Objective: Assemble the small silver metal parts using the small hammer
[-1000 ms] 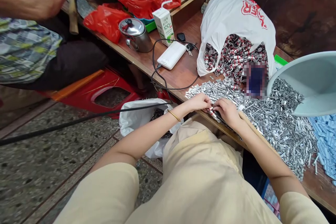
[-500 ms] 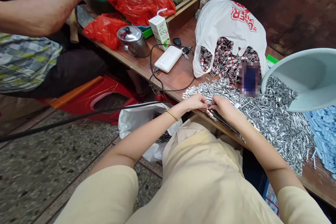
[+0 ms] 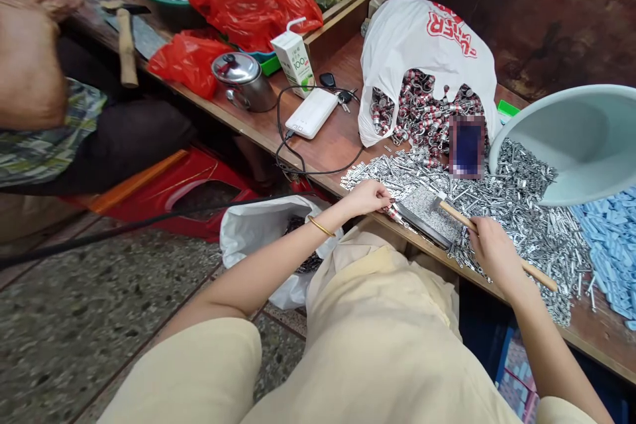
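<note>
My left hand is closed at the table's front edge, its fingertips pinching a small red-and-silver metal piece with a ring at its end. This piece lies against the near left end of a flat speckled block with a dark metal front edge. My right hand is wrapped round the wooden handle of a small hammer. The hammer's head is over the block, pointing left. Loose silver metal parts lie heaped around the block and under my right hand.
A white plastic bag of red-and-silver pieces stands behind the heap. Right of it a grey-blue basin lies tipped. A power bank, drink carton and lidded metal cup stand left. A co-worker's arm is at far left.
My right hand has left the small piece beside my left hand, moved right and taken hold of the hammer. The block is now uncovered. The co-worker's arm has drawn back left.
</note>
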The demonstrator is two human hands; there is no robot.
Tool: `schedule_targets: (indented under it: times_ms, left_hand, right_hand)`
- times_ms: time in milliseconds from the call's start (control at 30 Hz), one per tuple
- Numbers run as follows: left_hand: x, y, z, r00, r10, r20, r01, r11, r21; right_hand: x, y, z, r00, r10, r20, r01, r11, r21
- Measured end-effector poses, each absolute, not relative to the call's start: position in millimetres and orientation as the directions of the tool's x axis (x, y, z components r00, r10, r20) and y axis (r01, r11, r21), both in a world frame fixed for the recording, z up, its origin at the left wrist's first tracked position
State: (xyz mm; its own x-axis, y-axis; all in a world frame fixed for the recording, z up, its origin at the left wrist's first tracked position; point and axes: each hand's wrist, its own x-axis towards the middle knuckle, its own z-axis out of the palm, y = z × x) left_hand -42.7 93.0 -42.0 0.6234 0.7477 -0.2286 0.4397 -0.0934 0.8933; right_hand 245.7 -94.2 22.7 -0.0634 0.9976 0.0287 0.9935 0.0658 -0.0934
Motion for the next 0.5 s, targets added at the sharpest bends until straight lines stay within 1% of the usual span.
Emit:
schedule_targets:
  times_ms: [67,133,167,233,300,367,433,500]
  left_hand:
    - [-43.1,92.6,-40.6,0.618,0.751,-0.232,0.451,-0.097,0.887]
    - [-43.3,92.1,-38.2,0.614,0.754,-0.235,0.463,-0.102,0.881]
    - [-43.3,91.7,-36.7,0.61,0.757,-0.234,0.466,-0.104,0.878]
    - [-43.3,90.8,-33.2,0.607,0.76,-0.232,0.47,-0.108,0.876]
    - [-43.2,89.8,-29.7,0.599,0.766,-0.232,0.475,-0.107,0.874]
    - [-43.2,89.0,-27.4,0.592,0.771,-0.235,0.475,-0.099,0.874]
    - [-43.3,88.5,-26.9,0.587,0.775,-0.233,0.464,-0.087,0.882]
    - [-43.5,88.3,-27.9,0.589,0.776,-0.224,0.447,-0.081,0.891]
  right_hand:
    - [231.8,-91.1,34.6,-0.077,0.997,0.022,0.977,0.079,-0.196]
    - [215.3,-87.1,43.3,-0.144,0.989,-0.018,0.961,0.136,-0.24]
    - [207.3,-84.7,45.3,-0.181,0.983,-0.038,0.959,0.168,-0.229]
    - [194.1,-79.5,45.1,-0.226,0.97,-0.088,0.965,0.211,-0.154]
    - [185.8,-74.4,42.0,-0.221,0.966,-0.137,0.975,0.214,-0.063]
    - [182.5,-70.6,40.2,-0.209,0.963,-0.171,0.977,0.212,-0.005]
    - [182.5,-68.9,41.4,-0.217,0.959,-0.183,0.975,0.222,0.005]
    - [183.4,-69.1,44.4,-0.23,0.961,-0.155,0.973,0.23,-0.016]
